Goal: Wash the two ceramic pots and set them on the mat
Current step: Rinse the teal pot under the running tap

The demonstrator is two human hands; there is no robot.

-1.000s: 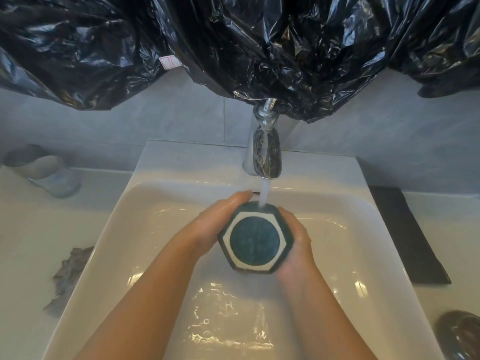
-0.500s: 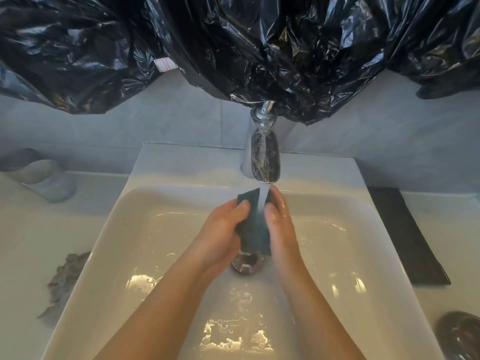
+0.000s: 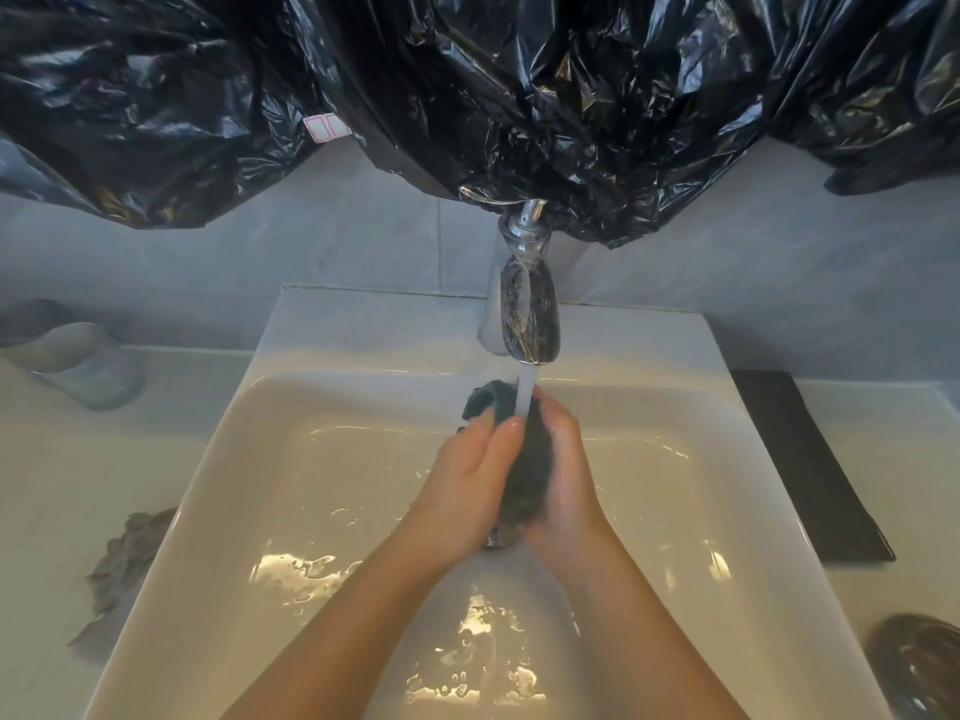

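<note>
A dark teal ceramic pot [image 3: 524,470] is held over the white sink [image 3: 311,459], under the running water from the chrome tap [image 3: 527,324]. My left hand [image 3: 467,491] presses its left side and my right hand [image 3: 563,475] its right side, so most of the pot is hidden. The stream lands on the pot's top, between my fingertips. A black mat [image 3: 810,470] lies on the counter right of the sink. A second dark pot [image 3: 919,667] sits at the bottom right corner, partly cut off.
A glass cup [image 3: 78,366] lies on the counter at the left. A grey crumpled cloth [image 3: 124,563] rests by the sink's left rim. Black plastic sheeting [image 3: 467,96] hangs over the wall above the tap. The drain [image 3: 498,537] peeks out under my hands.
The pot was turned from showing its hexagonal base to edge-on between my palms. Both hands closed in around it and shifted slightly under the stream.
</note>
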